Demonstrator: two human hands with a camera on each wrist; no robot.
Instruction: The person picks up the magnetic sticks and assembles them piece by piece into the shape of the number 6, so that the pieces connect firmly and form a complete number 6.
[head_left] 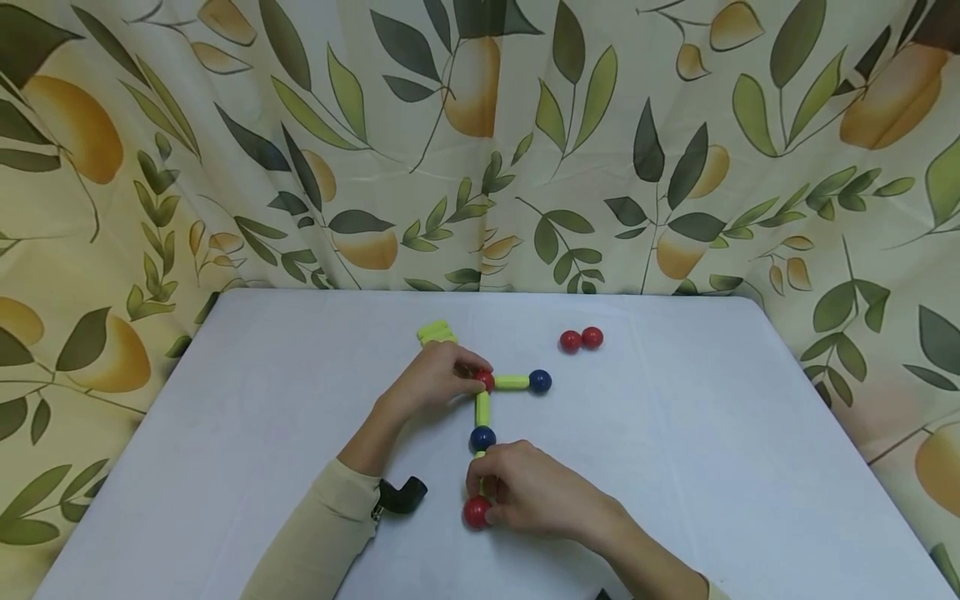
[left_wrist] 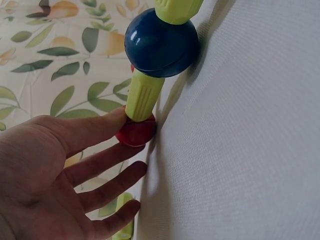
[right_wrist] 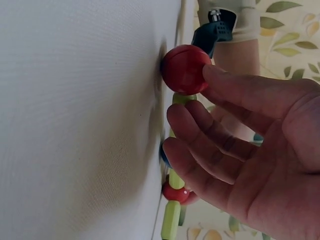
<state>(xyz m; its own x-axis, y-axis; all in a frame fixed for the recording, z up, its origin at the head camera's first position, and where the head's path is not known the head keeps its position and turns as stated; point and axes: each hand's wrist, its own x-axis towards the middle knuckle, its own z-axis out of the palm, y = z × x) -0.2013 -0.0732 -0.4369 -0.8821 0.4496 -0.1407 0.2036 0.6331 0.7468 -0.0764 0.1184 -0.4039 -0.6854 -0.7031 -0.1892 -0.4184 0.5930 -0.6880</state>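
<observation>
On the white table lies a joined chain of balls and yellow-green rods. My left hand [head_left: 435, 377] pinches the red ball [left_wrist: 136, 133] at its corner between thumb and index finger; the other fingers are spread. From that ball one rod [head_left: 513, 382] runs right to a blue ball [head_left: 540, 382], and another rod [head_left: 483, 410] runs toward me to a second blue ball [head_left: 483, 438]. A further rod, mostly covered by my right hand [head_left: 543, 492], leads to the nearest red ball [right_wrist: 184, 70]. That hand grips this ball, its thumb on the side and fingers curled.
Several loose yellow-green rods [head_left: 437, 332] lie together beyond my left hand. Two loose red balls [head_left: 571, 342] sit side by side at the far right of the chain. A black wrist mount [head_left: 402, 495] sticks out from the left sleeve. Behind the table hangs a leaf-patterned curtain [head_left: 480, 167].
</observation>
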